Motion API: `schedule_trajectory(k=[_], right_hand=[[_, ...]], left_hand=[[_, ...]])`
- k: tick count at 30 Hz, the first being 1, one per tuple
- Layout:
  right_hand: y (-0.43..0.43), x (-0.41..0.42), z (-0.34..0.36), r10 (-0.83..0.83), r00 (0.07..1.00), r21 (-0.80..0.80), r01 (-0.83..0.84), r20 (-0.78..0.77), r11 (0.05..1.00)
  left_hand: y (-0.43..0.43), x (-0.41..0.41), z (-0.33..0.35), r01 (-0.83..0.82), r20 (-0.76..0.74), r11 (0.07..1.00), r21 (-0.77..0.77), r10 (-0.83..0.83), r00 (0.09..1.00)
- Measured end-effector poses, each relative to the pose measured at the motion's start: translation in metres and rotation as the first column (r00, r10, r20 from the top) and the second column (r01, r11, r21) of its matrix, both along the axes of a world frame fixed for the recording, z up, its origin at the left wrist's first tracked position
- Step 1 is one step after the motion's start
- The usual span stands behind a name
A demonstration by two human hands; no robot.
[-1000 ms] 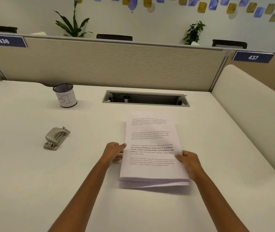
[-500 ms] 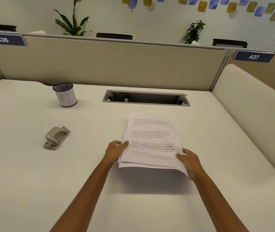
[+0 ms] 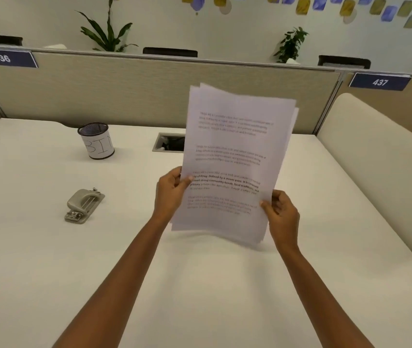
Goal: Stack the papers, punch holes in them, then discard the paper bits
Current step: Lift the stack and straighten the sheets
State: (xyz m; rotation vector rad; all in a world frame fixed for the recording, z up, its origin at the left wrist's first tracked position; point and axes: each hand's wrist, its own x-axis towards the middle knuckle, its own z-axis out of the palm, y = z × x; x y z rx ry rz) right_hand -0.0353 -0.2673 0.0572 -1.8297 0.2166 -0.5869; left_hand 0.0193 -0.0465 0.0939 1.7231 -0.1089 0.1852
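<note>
**Two hands, one sheaf lifted clear of the desk**

Both of your hands now hold the papers (image 3: 235, 156) upright in the air, where a second ago the sheaf lay flat on the desk (image 3: 200, 285) under your fingers, and half a second ago only its near edge had come up. Your left hand (image 3: 171, 194) pinches the left edge, thumb on the printed face and fingers behind; your right hand (image 3: 281, 214) grips the lower right corner the same way. The bottom edge hangs just above the desk between your wrists, not touching it as far as the view shows.

That lift suggests you are about to square the sheets. They are not aligned yet: at the top and along the right side, the edges fan out in several offset layers. Tapping the bottom edge on the desk would likely bring them flush before punching.

Nothing else has moved since the earlier frames. The hole punch (image 3: 84, 205) sits well to the left of your left hand, untouched, and the mesh cup marked BIN (image 3: 97, 140) stands beyond it, farther from you. The sheaf now hides most of the cable slot (image 3: 168, 143) behind it. Punching and discarding the bits are both not yet begun.
</note>
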Motion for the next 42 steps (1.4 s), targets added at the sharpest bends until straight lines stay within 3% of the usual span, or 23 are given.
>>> schedule_trajectory(k=[3,8,14,17,23,28,32,35,38,42], right_hand=[[0.005,0.001,0.003,0.004,0.995,-0.009,-0.003,0.096,1.0],[0.008,0.002,-0.011,0.046,0.998,-0.084,-0.041,0.05,0.996],[0.008,0.002,-0.009,0.009,0.991,-0.118,0.007,0.131,0.993],[0.008,0.003,-0.009,0.021,0.99,-0.084,-0.009,0.142,0.996],[0.01,0.0,-0.028,0.028,1.0,0.07,-0.029,0.007,0.997],[0.007,-0.006,-0.043,-0.032,0.997,0.209,0.045,-0.065,0.977],[0.003,-0.008,-0.051,0.036,0.985,0.364,0.029,-0.172,0.931],[0.001,-0.013,-0.056,0.071,0.979,0.385,0.009,-0.192,0.923],[-0.002,-0.015,-0.055,0.109,0.973,0.545,0.019,-0.203,0.838],[0.001,-0.018,-0.049,0.186,0.976,0.872,0.011,-0.117,0.489]], left_hand=[[0.0,0.002,0.004,0.028,0.028,0.998,-0.049,-0.027,0.999],[0.002,0.0,-0.017,0.013,-0.039,0.99,0.142,-0.007,0.999],[0.003,0.002,-0.022,-0.037,0.038,0.972,0.233,0.029,0.999],[0.003,0.001,-0.02,-0.018,0.075,0.983,0.183,0.004,0.997],[0.001,-0.005,-0.035,0.03,-0.069,0.993,0.118,-0.022,0.997],[-0.003,-0.01,-0.039,0.027,-0.08,0.999,-0.017,-0.028,0.996],[-0.005,-0.014,-0.043,0.005,-0.125,0.984,-0.176,-0.028,0.992],[-0.008,-0.016,-0.047,-0.026,-0.165,0.973,-0.229,-0.012,0.986],[-0.01,-0.017,-0.052,-0.074,-0.212,0.956,-0.284,0.013,0.977],[-0.015,-0.018,-0.056,-0.152,-0.298,0.901,-0.407,0.026,0.954]])
